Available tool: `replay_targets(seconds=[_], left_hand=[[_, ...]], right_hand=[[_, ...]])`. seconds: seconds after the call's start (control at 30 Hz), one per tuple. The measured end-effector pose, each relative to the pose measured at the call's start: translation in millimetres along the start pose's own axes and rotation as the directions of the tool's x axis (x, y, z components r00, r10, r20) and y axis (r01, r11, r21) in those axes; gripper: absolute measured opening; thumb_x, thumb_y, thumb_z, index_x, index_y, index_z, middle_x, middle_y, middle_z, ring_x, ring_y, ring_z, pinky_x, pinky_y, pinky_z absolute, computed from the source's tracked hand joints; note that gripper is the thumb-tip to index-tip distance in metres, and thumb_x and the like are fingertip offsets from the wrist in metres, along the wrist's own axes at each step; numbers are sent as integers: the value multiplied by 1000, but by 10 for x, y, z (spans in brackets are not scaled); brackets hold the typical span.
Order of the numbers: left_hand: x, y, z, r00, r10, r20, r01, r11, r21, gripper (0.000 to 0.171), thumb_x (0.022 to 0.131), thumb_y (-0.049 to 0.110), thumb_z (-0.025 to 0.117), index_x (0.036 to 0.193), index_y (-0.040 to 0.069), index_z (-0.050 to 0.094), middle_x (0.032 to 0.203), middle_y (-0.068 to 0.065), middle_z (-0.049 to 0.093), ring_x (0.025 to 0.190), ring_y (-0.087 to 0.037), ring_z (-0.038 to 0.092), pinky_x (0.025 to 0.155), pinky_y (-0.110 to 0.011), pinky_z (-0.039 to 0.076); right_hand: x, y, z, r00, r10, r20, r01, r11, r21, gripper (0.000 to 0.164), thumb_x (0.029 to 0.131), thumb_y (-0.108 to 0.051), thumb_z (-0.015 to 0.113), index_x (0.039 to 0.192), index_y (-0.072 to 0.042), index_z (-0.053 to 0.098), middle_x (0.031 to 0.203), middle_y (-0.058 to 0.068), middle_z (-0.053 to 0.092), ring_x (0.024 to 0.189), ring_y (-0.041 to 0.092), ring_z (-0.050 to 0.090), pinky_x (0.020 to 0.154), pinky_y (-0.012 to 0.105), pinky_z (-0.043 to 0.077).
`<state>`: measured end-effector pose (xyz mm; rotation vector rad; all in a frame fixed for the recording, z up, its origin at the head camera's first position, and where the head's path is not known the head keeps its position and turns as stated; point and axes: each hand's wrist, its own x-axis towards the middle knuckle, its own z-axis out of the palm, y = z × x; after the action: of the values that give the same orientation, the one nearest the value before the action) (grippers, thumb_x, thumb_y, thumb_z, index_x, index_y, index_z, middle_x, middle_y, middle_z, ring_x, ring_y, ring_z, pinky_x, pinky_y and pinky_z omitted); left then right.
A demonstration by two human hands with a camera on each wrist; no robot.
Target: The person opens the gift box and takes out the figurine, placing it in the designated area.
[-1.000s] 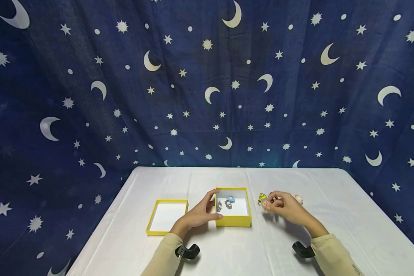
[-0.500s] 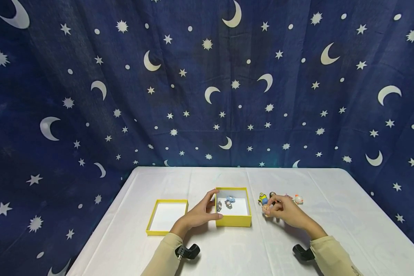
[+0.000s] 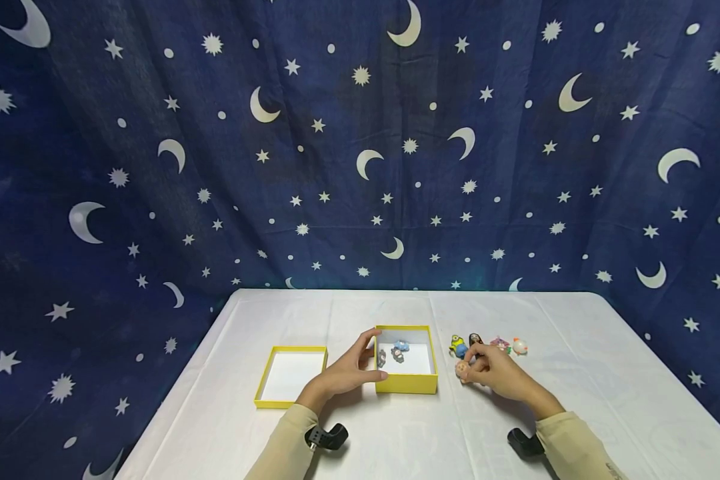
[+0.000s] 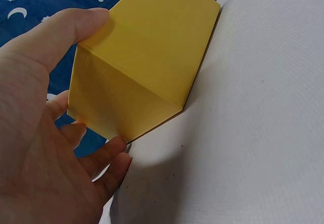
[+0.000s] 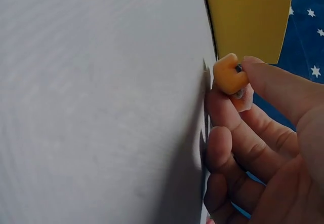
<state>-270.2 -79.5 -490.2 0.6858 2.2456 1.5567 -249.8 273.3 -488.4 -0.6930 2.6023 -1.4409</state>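
Head view: just right of the open square yellow cardboard box (image 3: 407, 384), I pinch a small rounded peach-and-orange plastic-looking figure (image 3: 462, 371) between thumb and fingers of my right hand (image 3: 504, 373); I cannot tell whether it touches the counter (image 3: 396, 437). My left hand (image 3: 345, 375) grips the box's left side, thumb at its near corner, fingers curved along it. To handle this well, I'd keep the pinch light, turn the figure with fingertips only, and steady the box without squeezing its walls.

Against a second ago, the figure has come nearer me, roughly level with the box's near rim. My right hand has shifted too, uncovering a pink figurine (image 3: 501, 345) farther right of the box, which hasn't moved.
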Motion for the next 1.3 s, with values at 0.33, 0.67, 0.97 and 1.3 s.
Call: replay_targets(seconds=[0.33, 0.67, 0.97, 1.3], left_hand=[[8, -22, -4, 1000, 7, -8, -7, 1000, 9, 89, 87, 26, 76, 158, 22, 23, 170, -10, 17, 149, -34, 38, 124, -52, 31], [-4, -20, -3, 1000, 5, -7, -5, 1000, 8, 89, 88, 26, 76, 158, 23, 23, 170, -10, 16, 149, -34, 38, 123, -51, 32], [5, -20, -4, 1000, 5, -11, -4, 1000, 13, 88, 87, 26, 76, 158, 26, 24, 171, -11, 14, 150, -34, 38, 124, -51, 32], [17, -27, -7, 1000, 0, -11, 0, 1000, 13, 87, 88, 26, 76, 157, 28, 24, 171, -10, 14, 149, -34, 38, 124, -51, 31]], right_hand=[[13, 6, 32, 998, 46, -39, -51, 988, -145, 22, 88, -15, 77, 96, -3, 61, 69, 1, 72, 53, -1, 47, 47, 18, 34], [2, -21, 1, 998, 63, -11, -64, 986, -151, 21, 87, -13, 77, 96, -3, 61, 69, 3, 69, 52, -1, 43, 47, 17, 33], [-11, -59, -37, 993, 98, -69, -112, 963, -244, 24, 90, -24, 77, 98, -6, 63, 71, -4, 65, 57, 3, 48, 51, 22, 40], [-3, -80, -107, 988, 96, -118, -123, 960, -252, 22, 87, -11, 72, 105, -1, 65, 76, -2, 64, 61, 3, 52, 55, 22, 44]])
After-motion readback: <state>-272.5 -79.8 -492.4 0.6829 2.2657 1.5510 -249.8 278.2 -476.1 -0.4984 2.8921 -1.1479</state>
